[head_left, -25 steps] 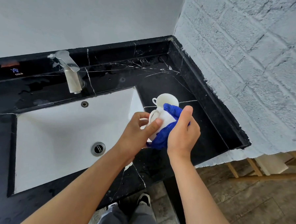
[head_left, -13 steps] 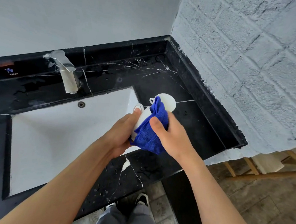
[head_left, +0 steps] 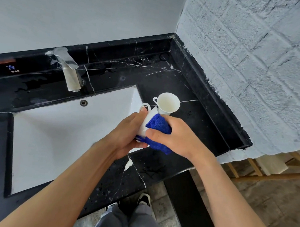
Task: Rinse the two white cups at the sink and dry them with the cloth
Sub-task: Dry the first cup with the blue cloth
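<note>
My left hand point(head_left: 127, 133) grips a white cup point(head_left: 148, 119) over the right edge of the white sink point(head_left: 57, 136), its handle pointing up and away. My right hand point(head_left: 175, 137) holds a blue cloth point(head_left: 159, 129) wrapped against the cup's right side and bottom, thumb pressed on the cloth. A second white cup point(head_left: 168, 104) stands upright on the black marble counter point(head_left: 194, 119) just behind my hands, untouched, handle to the left.
A brushed metal tap point(head_left: 69, 71) stands behind the sink, with the drain hidden under my left arm. A raised black ledge and a rough painted brick wall point(head_left: 252, 66) bound the counter on the right. Water drops dot the counter's front edge.
My right hand has turned the cloth around the cup, from over its top to its side and bottom. The cup has tilted in my left hand. The second cup has stayed put.
</note>
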